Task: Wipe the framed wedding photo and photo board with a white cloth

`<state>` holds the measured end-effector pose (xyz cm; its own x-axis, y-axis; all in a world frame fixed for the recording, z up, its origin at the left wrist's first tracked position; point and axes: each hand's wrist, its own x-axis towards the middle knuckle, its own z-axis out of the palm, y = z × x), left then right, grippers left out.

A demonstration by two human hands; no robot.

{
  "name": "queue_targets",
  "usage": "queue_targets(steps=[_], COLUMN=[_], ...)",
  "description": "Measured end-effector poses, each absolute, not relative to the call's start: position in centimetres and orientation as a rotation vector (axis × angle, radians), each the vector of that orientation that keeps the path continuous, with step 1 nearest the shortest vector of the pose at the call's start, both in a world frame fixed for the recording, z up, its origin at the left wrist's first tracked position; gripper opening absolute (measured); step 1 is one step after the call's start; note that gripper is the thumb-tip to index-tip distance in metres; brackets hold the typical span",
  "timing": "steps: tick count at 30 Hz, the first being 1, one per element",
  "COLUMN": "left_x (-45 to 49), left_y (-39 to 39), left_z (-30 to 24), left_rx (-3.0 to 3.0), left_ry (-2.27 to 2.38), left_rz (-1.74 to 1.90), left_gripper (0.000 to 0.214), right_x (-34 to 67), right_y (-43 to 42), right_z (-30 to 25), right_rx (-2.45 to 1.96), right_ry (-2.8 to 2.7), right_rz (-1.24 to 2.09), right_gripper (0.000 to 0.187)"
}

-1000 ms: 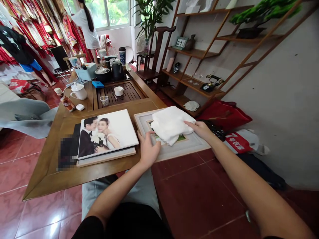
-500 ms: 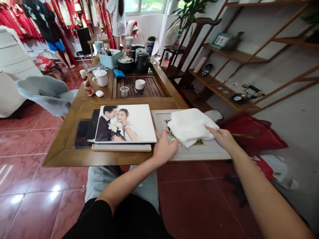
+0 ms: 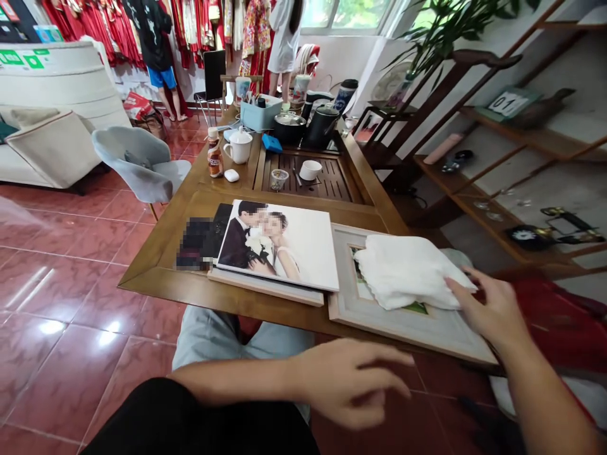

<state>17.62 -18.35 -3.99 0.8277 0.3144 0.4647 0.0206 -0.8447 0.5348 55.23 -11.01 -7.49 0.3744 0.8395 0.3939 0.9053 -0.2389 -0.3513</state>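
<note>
A crumpled white cloth [image 3: 412, 272] lies on a pale framed picture [image 3: 351, 303] at the table's right front corner, covering most of its middle. My right hand [image 3: 490, 303] grips the cloth's right edge between thumb and fingers. In front of the table edge, my left hand [image 3: 351, 379] hangs in the air over my lap, fingers apart and holding nothing. Left of the frame, a wedding photo panel [image 3: 303, 246] rests on another light-edged frame [image 3: 265, 287]. A dark, partly blurred item [image 3: 194, 243] lies beside the panel.
Farther back on the wooden table [image 3: 165, 278] are a white bowl [image 3: 310, 169], a small clear cup [image 3: 279, 179], a lidded mug [image 3: 239, 146], a brown bottle [image 3: 215, 155] and a black kettle [image 3: 322, 126]. Shelves [image 3: 474, 180] stand right; a grey chair [image 3: 137, 164] stands left.
My left hand has left the frame's edge and drawn back toward me, fingers spread. My right hand stays at the cloth's right edge. The view has turned left.
</note>
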Motion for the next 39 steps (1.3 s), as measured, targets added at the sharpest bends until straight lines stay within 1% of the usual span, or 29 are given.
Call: queue_targets(steps=[1,2,3,5,7,8,10,12,15,17,20,22,25,29,32,35,39], left_x=[15.5,13.2,10.7,5.6,0.8,-1.2,-4.5,-6.6,-8.0,-8.3,-8.2,-7.7,-6.1,-2.8,-0.5,0.7,1.0], left_y=[-18.6,-18.8,-18.8,-18.3,-17.2,-16.4,-14.8,-13.1,-11.5,-11.0,-10.6,-10.3,-9.1,-6.9,-4.7,-2.4,-0.1], left_z=[-4.2,-4.3,-4.5,-4.6,-4.5,-4.3,-3.9,-3.8,-4.4,-5.0,-5.2,-4.6,-2.5,1.2,2.9,3.1,2.1], left_rx=[2.547,2.619,2.670,2.654,2.506,2.434,2.295,2.232,2.208,2.207,2.177,2.183,2.294,2.573,2.724,2.719,2.661], left_ry=[0.156,0.113,0.179,0.612,1.218,1.494,1.935,2.138,2.244,2.270,2.251,2.142,1.834,1.415,1.186,1.088,1.004], left_rz=[0.745,0.765,0.865,1.180,1.382,1.369,1.178,0.985,0.751,0.701,0.834,0.970,1.021,0.748,0.544,0.471,0.439], left_gripper=[0.032,0.032,0.032,0.033,0.035,0.034,0.037,0.044,0.047,0.046,0.051,0.051,0.041,0.036,0.043,0.049,0.053], right_x=[55.2,55.0,54.9,54.2,53.0,52.3,51.0,50.0,49.4,49.3,49.1,48.6,47.8,47.8,48.5,49.0,48.6], right_y=[-11.3,-11.5,-11.7,-11.9,-11.9,-11.7,-11.4,-10.9,-10.3,-10.3,-10.7,-11.2,-11.5,-11.0,-10.3,-9.7,-8.7], right_z=[-7.1,-6.6,-6.2,-5.6,-5.4,-5.5,-5.6,-5.7,-5.7,-5.6,-6.0,-6.7,-7.9,-8.7,-8.7,-8.5,-8.3], right_rx=[-2.103,-2.091,-2.071,-1.991,-1.912,-1.892,-1.898,-1.922,-1.944,-1.955,-1.973,-1.977,-1.967,-1.925,-1.868,-1.818,-1.782], right_ry=[-1.516,-1.536,-1.586,-1.810,-2.037,-2.111,-2.171,-2.181,-2.211,-2.236,-2.229,-2.204,-2.115,-2.072,-2.077,-2.088,-2.075], right_rz=[-0.175,-0.188,-0.197,-0.203,-0.204,-0.201,-0.189,-0.169,-0.145,-0.140,-0.190,-0.220,-0.309,-0.353,-0.337,-0.308,-0.286], right_gripper=[0.071,0.079,0.082,0.078,0.073,0.072,0.073,0.073,0.075,0.078,0.081,0.080,0.074,0.065,0.055,0.051,0.051])
